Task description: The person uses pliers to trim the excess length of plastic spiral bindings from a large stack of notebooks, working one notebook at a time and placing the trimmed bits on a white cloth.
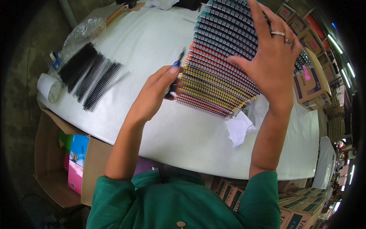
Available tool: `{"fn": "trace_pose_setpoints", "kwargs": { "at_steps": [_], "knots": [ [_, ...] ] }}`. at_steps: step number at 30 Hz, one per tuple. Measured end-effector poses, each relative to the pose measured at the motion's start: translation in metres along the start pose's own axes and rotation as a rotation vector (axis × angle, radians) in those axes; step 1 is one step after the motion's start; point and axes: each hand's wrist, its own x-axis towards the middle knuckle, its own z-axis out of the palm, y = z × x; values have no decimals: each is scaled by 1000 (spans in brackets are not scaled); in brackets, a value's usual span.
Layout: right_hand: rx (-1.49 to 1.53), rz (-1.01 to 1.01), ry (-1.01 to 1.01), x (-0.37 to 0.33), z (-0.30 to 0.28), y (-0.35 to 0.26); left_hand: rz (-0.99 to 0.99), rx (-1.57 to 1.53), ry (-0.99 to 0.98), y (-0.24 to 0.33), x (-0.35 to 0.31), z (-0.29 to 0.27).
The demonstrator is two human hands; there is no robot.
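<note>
My left hand [155, 88] is closed around blue-handled pliers [180, 57], their dark pointed tip slanting up and blurred. The tip is beside the left edge of a long row of spiral-bound notebooks [213, 82]. Black coils line the spines, with green, orange, yellow and red edges in bands. Over the notebooks' right side, my right hand [272, 63] is open, fingers and thumb spread, wearing two rings. Whether its fingertips press on the coils is hard to tell. A crumpled white paper [239, 129] lies by the near end of the row.
Loose black spiral coils [93, 76] lie on the left of the white table [183, 141], beside a white roll [49, 87] and clear plastic [82, 35]. An open carton [95, 168] with colourful notebooks stands below the left edge. Cartons [310, 82] are stacked at the right.
</note>
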Motion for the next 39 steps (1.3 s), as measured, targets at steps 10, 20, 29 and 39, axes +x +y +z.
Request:
{"fn": "trace_pose_setpoints", "kwargs": {
  "at_steps": [10, 20, 29, 39],
  "knots": [
    [861, 42, -315, -166, -26, -64, 106, 1296, 464, -132, -36, -74],
    [892, 925, -350, -222, -17, -8, 204, 1078, 494, -123, -40, -45],
    [1904, 1489, -137, -148, 158, 93, -136, -213, -12, -122, -31, 76],
    [2225, 1590, -784, -172, 187, 78, -61, -458, 81, -127, -29, 103]
  ]
}}
